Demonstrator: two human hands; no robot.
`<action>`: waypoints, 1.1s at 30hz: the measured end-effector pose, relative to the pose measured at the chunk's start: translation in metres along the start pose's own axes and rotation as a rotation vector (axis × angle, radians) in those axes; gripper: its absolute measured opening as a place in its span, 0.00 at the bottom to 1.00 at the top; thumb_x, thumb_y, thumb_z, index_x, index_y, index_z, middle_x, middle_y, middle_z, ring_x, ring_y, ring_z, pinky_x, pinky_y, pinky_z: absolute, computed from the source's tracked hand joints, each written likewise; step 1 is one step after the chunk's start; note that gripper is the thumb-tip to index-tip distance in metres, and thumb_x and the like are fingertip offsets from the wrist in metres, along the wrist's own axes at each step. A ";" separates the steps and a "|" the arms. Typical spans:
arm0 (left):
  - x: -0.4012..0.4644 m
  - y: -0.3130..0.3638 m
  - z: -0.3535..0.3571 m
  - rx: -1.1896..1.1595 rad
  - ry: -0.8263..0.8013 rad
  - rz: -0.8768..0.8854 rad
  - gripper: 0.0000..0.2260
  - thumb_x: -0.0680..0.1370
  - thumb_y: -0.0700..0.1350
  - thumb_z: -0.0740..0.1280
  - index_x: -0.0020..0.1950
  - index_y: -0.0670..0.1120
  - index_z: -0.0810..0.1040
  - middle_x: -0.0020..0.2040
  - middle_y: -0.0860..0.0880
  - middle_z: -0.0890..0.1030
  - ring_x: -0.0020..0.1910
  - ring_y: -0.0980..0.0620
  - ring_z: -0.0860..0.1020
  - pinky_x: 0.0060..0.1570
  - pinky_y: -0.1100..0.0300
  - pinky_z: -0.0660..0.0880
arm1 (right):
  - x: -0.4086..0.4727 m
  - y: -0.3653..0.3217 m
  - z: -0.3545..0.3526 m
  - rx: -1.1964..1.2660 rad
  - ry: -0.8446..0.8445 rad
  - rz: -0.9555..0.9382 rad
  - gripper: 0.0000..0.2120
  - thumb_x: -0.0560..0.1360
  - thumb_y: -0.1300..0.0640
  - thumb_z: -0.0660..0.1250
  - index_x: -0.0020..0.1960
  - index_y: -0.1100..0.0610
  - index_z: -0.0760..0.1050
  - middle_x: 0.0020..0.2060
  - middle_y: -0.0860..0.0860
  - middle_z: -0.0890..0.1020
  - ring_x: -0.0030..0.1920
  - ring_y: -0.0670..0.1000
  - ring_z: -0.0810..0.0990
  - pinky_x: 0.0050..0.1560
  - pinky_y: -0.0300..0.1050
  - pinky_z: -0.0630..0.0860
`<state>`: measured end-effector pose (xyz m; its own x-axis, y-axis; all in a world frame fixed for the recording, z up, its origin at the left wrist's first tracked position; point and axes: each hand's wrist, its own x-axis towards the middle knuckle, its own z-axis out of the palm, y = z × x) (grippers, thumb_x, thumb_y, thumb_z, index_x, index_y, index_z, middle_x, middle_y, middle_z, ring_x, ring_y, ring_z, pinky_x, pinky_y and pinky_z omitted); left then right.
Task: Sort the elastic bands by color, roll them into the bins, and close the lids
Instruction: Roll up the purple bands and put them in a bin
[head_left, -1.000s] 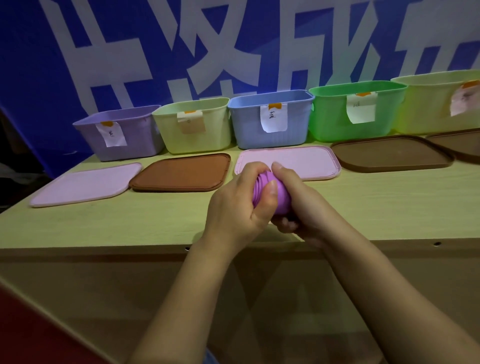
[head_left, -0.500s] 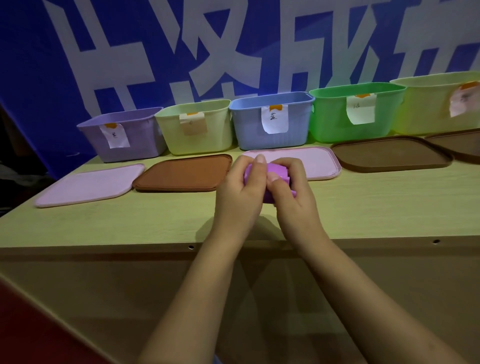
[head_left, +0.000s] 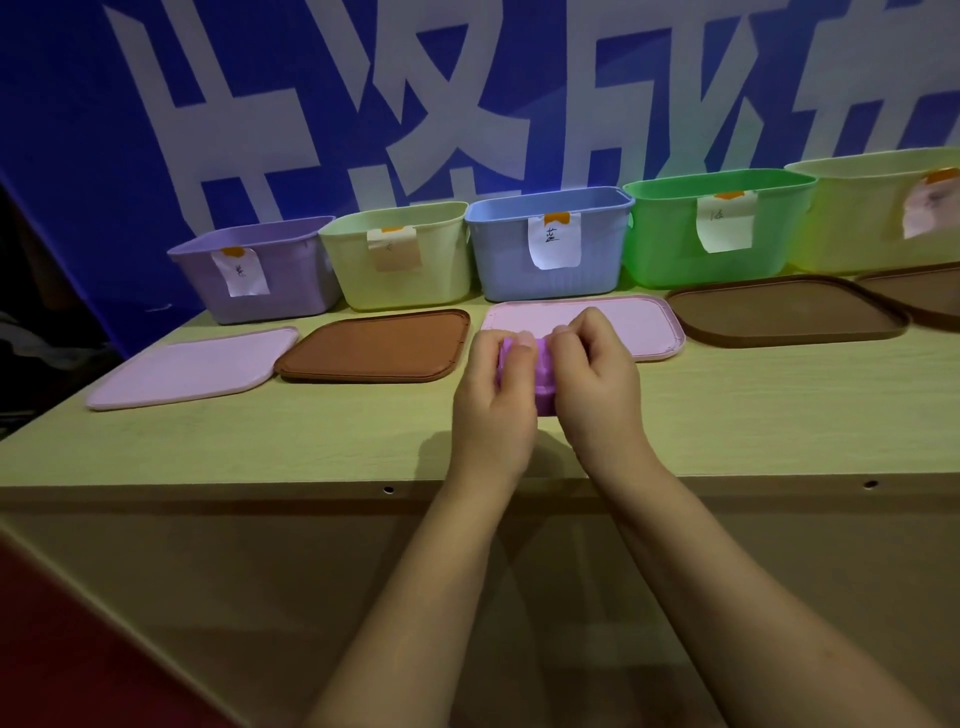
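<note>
I see the left hand (head_left: 493, 400) and the right hand (head_left: 597, 384) both pinching one rolled purple elastic band (head_left: 543, 374) between them, above the tabletop (head_left: 260, 441), near its front edge. Five open bins stand along the back edge, the purple bin (head_left: 260, 270) at the left end, with lids lying in front of them.

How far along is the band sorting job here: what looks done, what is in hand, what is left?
Done: nothing shows as finished; bin contents are hidden. In hand: the left hand and right hand both grip a purple band above the table. Left: dropping it into the purple bin, then closing lids, which all lie off, like the pink lid.
</note>
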<state>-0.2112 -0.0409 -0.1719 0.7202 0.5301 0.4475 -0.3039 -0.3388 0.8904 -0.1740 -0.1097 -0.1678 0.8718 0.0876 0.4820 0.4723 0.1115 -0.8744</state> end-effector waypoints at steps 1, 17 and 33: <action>0.000 -0.001 0.001 -0.068 -0.010 -0.112 0.15 0.72 0.65 0.58 0.40 0.54 0.73 0.37 0.54 0.76 0.39 0.53 0.74 0.44 0.56 0.72 | -0.002 0.000 0.000 -0.037 -0.004 -0.040 0.14 0.76 0.60 0.59 0.33 0.53 0.61 0.27 0.46 0.66 0.29 0.43 0.63 0.31 0.39 0.63; 0.078 -0.016 -0.044 -0.231 0.190 -0.229 0.11 0.78 0.48 0.60 0.36 0.51 0.74 0.32 0.52 0.75 0.34 0.51 0.74 0.30 0.64 0.71 | 0.038 0.007 0.056 -0.208 -0.445 -0.166 0.21 0.71 0.34 0.58 0.55 0.48 0.68 0.47 0.47 0.75 0.44 0.42 0.74 0.43 0.33 0.71; 0.295 0.059 -0.180 -0.349 0.251 -0.878 0.15 0.78 0.54 0.61 0.39 0.46 0.79 0.27 0.48 0.78 0.21 0.53 0.68 0.20 0.69 0.57 | 0.210 -0.091 0.227 -0.101 -0.782 0.055 0.25 0.66 0.59 0.77 0.58 0.43 0.71 0.53 0.42 0.75 0.48 0.38 0.76 0.47 0.37 0.78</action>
<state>-0.1287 0.2353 0.0273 0.6370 0.6479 -0.4178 0.0804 0.4831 0.8718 -0.0632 0.1238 0.0256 0.5676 0.7649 0.3045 0.4732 -0.0004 -0.8810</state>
